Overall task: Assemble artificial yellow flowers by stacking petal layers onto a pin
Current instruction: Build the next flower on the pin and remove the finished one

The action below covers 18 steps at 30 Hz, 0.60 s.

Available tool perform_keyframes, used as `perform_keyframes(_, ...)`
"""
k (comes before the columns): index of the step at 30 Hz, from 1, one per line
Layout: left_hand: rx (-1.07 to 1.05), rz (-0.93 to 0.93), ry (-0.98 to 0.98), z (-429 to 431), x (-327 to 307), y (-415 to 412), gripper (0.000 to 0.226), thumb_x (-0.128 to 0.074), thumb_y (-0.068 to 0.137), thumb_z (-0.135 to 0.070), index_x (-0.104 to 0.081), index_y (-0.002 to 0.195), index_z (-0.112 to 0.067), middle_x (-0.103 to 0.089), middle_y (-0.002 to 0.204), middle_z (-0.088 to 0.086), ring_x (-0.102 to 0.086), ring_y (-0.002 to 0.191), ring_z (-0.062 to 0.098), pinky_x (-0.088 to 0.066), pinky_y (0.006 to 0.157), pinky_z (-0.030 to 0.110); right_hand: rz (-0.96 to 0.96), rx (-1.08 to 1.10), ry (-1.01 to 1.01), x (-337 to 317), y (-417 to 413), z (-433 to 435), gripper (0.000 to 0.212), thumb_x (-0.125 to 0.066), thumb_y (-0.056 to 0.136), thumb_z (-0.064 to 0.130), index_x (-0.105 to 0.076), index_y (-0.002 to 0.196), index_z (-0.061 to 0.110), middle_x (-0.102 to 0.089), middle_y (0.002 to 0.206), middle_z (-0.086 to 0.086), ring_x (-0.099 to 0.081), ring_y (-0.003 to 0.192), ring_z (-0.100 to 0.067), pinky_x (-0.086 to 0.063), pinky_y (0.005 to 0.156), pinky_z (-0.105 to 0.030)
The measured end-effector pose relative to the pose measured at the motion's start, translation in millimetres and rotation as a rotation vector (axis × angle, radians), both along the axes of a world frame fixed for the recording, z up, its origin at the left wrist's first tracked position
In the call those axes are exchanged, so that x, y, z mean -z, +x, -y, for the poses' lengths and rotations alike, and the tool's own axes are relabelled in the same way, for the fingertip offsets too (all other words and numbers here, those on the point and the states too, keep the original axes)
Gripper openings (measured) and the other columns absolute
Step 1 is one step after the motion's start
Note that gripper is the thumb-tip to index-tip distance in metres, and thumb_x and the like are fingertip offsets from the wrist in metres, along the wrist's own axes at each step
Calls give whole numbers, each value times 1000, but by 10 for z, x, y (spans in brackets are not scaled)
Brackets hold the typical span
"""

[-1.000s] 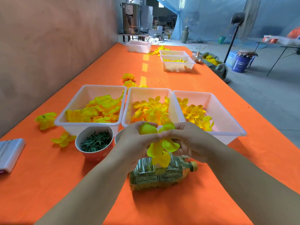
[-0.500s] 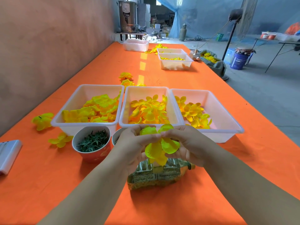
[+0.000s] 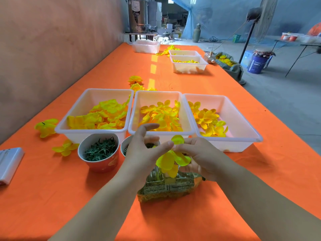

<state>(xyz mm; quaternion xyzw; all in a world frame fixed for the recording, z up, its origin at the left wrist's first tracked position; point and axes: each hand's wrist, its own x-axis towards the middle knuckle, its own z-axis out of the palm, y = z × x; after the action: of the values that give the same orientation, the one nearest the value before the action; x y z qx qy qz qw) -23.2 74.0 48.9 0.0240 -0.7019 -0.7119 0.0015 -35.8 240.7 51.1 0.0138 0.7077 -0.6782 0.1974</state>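
Reference: middle tray, white plastic, holding loose yellow petals.

- Flower: a partly built yellow flower, held in the air just in front of the middle tray's near rim and above a bottle. The pin cannot be made out among the petals.
- Right hand: in front of the tray, toward its right corner. The fingers are curled round the flower and grasp it from the right.
- Left hand: in front of the tray, toward its left corner. It is released, with the fingers extended. The thumb tip touches the flower's upper petal, and the forefinger reaches over the tray's near rim.
- Bottle: clear plastic, lying on its side on the orange surface, in front of the tray and below both hands.
- Left tray and right tray: each touches a side of the middle tray and holds yellow petals.
- Cup: red, filled with green pieces, in front of and to the left of the tray.
- Second cup: sits between the red cup and the tray, mostly hidden by the left hand.
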Motion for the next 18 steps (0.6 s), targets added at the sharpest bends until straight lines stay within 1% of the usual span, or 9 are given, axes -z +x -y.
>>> perform_keyframes(3, -42, -327, -310, -8, 93, 20, 10, -82, 78, -34, -73, 82, -32, -65, 106, -6, -61, 108, 9, -52, 90, 46, -97, 10, 205, 46, -2, -10, 13, -73, 86, 29, -76, 94, 19, -72, 82, 2, -66, 74, -12, -49, 58, -27)
perform_keyframes(4, -43, -392, -377, -11, 126, 23, 7, -79, 81, -35, -73, 77, -32, -63, 105, -9, -59, 109, 8, -50, 90, 39, -134, -2, 283, 51, 0, -7, 23, -73, 81, 37, -76, 93, 17, -69, 81, 1, -63, 74, -12, -48, 58, -27)
perform_keyframes(6, -25, -470, -403, -3, 170, 18, 8, -74, 81, -36, -74, 74, -32, -64, 102, -9, -60, 107, 10, -47, 88, 31, -182, -15, 372, 64, 1, -4, 47, -68, 69, 49, -72, 94, 9, -60, 82, -6, -57, 74, -15, -47, 59, -28)
perform_keyframes(7, -6, -499, -375, 6, 188, 10, 7, -74, 80, -34, -75, 76, -29, -65, 99, -7, -62, 103, 12, -47, 86, 28, -190, -15, 378, 72, 1, -3, 54, -66, 66, 51, -70, 95, 5, -57, 83, -7, -55, 74, -16, -46, 59, -29)
perform_keyframes(9, 34, -553, -340, 28, 245, -13, 6, -78, 79, -28, -78, 81, -22, -67, 91, -3, -65, 94, 16, -48, 80, 24, -181, -15, 347, 100, -3, -15, 60, -68, 66, 51, -67, 95, -1, -50, 86, -7, -50, 74, -18, -43, 58, -28)
perform_keyframes(11, 38, -547, -318, 11, 312, -25, 5, -82, 79, -20, -78, 81, -19, -66, 86, 0, -64, 87, 16, -48, 74, 22, -149, -31, 298, 133, -10, -33, 56, -71, 70, 49, -67, 93, -2, -49, 85, -5, -48, 73, -19, -40, 55, -26)
perform_keyframes(14, 8, -457, -229, -47, 413, -31, 4, -80, 80, -12, -78, 77, -11, -64, 82, 3, -62, 81, 12, -47, 69, 21, -53, -71, 233, 163, -15, -34, 29, -71, 79, 44, -77, 87, 17, -63, 74, 4, -54, 68, -12, -41, 54, -22)
perform_keyframes(16, 3, -440, -190, -65, 471, -29, 4, -81, 79, -11, -79, 78, -8, -63, 82, 6, -62, 81, 14, -47, 70, 22, 26, -92, 169, 173, -14, -25, 15, -70, 87, 35, -78, 81, 23, -67, 73, 2, -57, 64, -9, -41, 53, -22)
perform_keyframes(18, -6, -466, -198, -61, 505, -34, 8, -81, 79, -16, -79, 79, -9, -62, 83, 5, -63, 83, 14, -48, 71, 23, 65, -93, 120, 184, -22, -18, 18, -66, 92, 26, -78, 80, 23, -67, 75, -2, -58, 63, -10, -40, 52, -22)
